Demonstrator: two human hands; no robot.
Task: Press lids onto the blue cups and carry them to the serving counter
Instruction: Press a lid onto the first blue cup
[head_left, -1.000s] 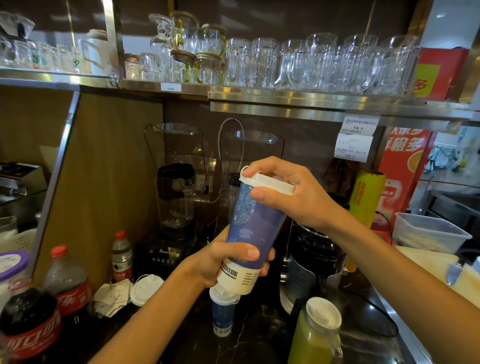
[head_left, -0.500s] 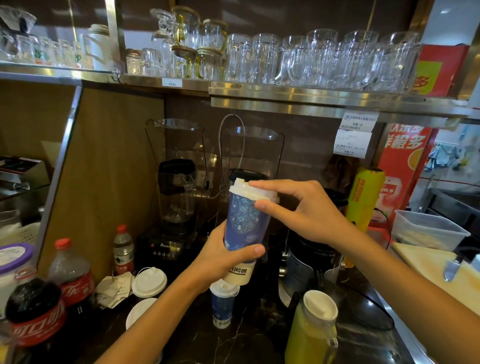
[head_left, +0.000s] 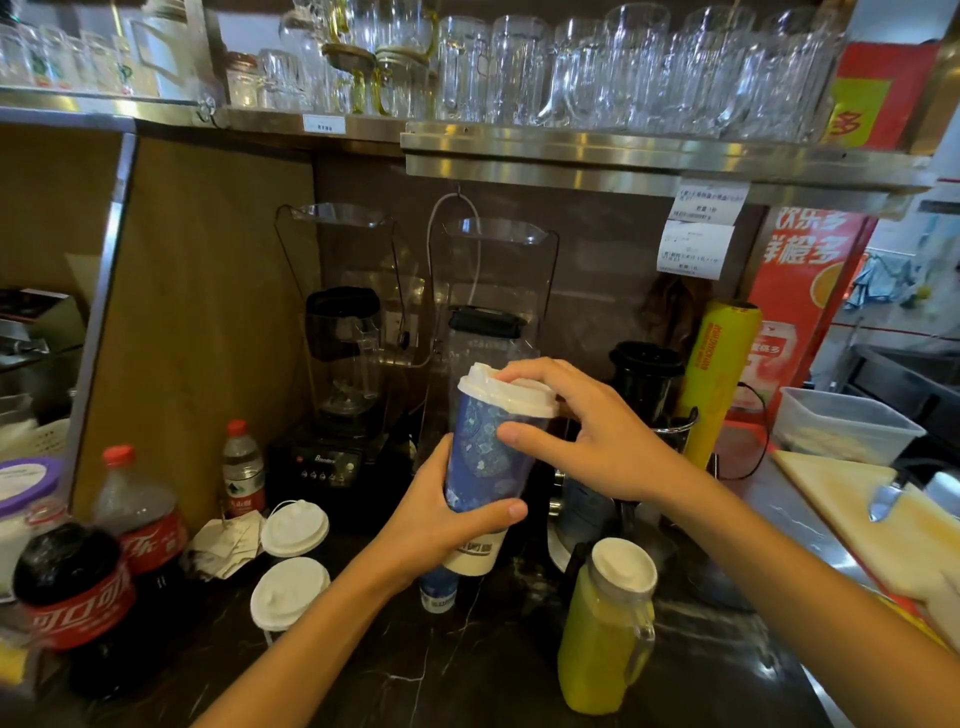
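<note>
At frame centre your left hand (head_left: 441, 525) grips the tilted cup (head_left: 480, 467) low down — your right hand (head_left: 582, 436) pinches its lid (head_left: 506, 395), thumb on the wall.

"Blendtec" on blender base (head_left: 328, 460), "可口可乐" on cola bottle (head_left: 78, 597)

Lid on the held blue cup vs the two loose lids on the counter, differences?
The lid on the held cup sits tilted atop the blue cup, under the right hand; the loose lids lie flat on the dark counter, on no cup, untouched. The left hand grips the cup. All are white, round.
</note>
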